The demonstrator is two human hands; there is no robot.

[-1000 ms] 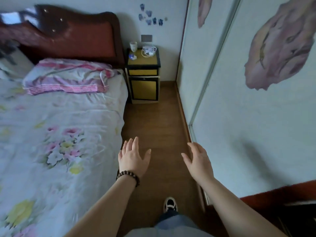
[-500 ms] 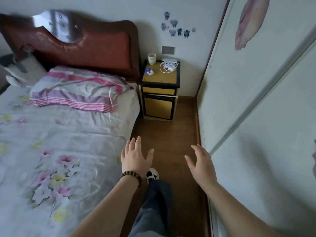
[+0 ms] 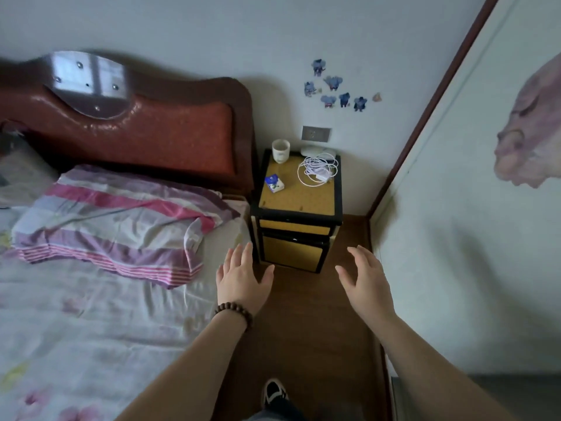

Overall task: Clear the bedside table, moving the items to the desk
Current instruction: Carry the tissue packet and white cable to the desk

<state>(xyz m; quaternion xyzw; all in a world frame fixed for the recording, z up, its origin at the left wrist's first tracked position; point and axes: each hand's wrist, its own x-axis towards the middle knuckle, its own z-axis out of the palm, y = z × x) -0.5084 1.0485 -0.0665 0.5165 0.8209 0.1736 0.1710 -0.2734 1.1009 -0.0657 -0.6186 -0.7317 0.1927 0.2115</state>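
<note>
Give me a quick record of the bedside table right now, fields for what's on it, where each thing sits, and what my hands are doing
table: bedside table, beside the bed
back left: white cup, upright
front left: small blue-and-white pack
back right: coiled white cable with charger
behind cable: white rounded object, unclear
left hand: open, empty, short of table
right hand: open, empty

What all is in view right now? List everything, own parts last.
bedside table: 1, yellow top, black frame, right of bed
mug: 1, white, table's back left corner
small box: 1, blue and white, table's left side
coiled cable with charger: 1, white, table's right side
white object: 1, behind cable, unclear
pillow: 1, pink-purple striped, on bed
wall stickers: several, blue
left hand: open, empty
right hand: open, empty
</note>
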